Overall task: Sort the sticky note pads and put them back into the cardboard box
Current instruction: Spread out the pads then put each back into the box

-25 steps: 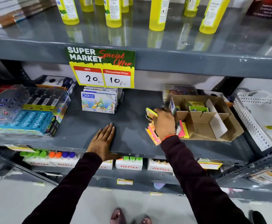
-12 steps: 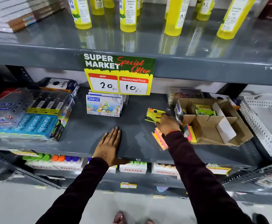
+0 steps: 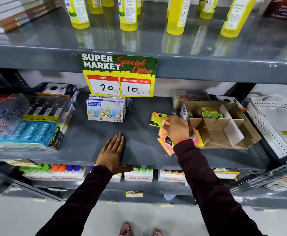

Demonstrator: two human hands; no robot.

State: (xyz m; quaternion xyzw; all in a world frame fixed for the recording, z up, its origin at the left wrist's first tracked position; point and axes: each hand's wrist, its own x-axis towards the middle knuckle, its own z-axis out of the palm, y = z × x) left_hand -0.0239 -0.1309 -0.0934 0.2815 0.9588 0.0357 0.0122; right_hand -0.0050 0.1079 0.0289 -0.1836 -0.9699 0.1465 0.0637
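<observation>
The open cardboard box (image 3: pixel 224 142) lies on the grey shelf at the right, with green and yellow sticky note pads (image 3: pixel 211 113) in its back compartment. My right hand (image 3: pixel 176 129) is just left of the box, over a loose pile of pink and orange pads (image 3: pixel 165 143), with its fingers curled on an orange pad (image 3: pixel 165 123). A yellow pad (image 3: pixel 156 118) lies flat beside the fingertips. More pink and yellow pads (image 3: pixel 199 137) lean against the box's front. My left hand (image 3: pixel 113 152) rests flat on the shelf's front edge, holding nothing.
A stack of DOMS pastel boxes (image 3: pixel 105 109) stands mid-shelf under a hanging price sign (image 3: pixel 119 75). Pencil and eraser packs (image 3: pixel 25 121) fill the left end. A white perforated tray (image 3: pixel 275 126) sits at the right. Yellow bottles (image 3: pixel 175 16) line the shelf above.
My right hand has moved the yellow pad left of the pile, where it now lies flat, and its fingers have shifted onto an orange pad. My left hand has stayed put.
</observation>
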